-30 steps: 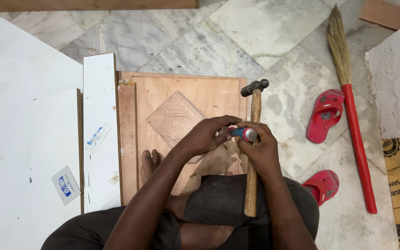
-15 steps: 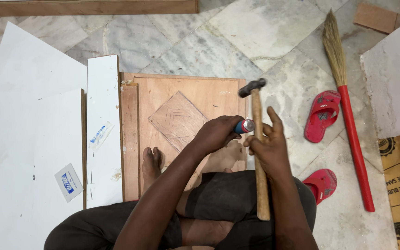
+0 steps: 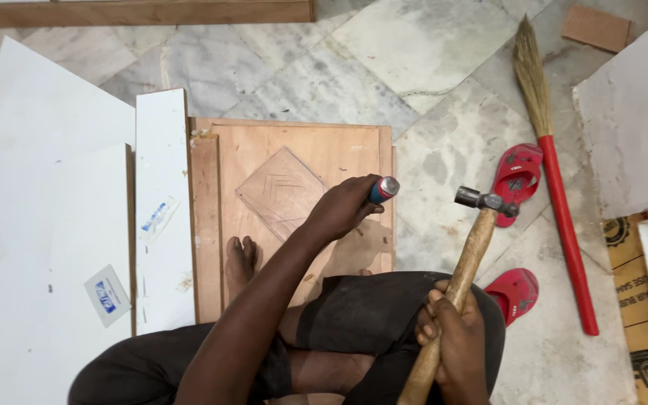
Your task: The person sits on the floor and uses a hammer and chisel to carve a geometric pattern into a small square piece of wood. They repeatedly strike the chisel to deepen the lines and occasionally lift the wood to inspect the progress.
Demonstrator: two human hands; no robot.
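Observation:
My left hand (image 3: 343,210) grips a chisel (image 3: 382,189) with a blue and red handle and a metal cap, held upright over the right part of a brown plywood panel (image 3: 316,150). A diamond outline with chevron cuts (image 3: 279,191) is carved in the panel just left of the hand. My right hand (image 3: 455,337) holds a hammer by its wooden handle (image 3: 468,255), low near my knee. The hammer's steel head (image 3: 481,201) hangs to the right of the chisel, apart from it. My bare foot (image 3: 240,262) rests on the panel.
White laminated boards (image 3: 46,225) lie to the left, one narrow strip (image 3: 160,172) against the panel. A red-handled broom (image 3: 556,187) and two red sandals (image 3: 517,176) lie on the marble floor at right. A white slab (image 3: 635,120) and cardboard (image 3: 639,300) stand at far right.
My right hand let go of the chisel area, slid down the hammer handle and swung the hammer out to the right. My left hand stays shut on the chisel.

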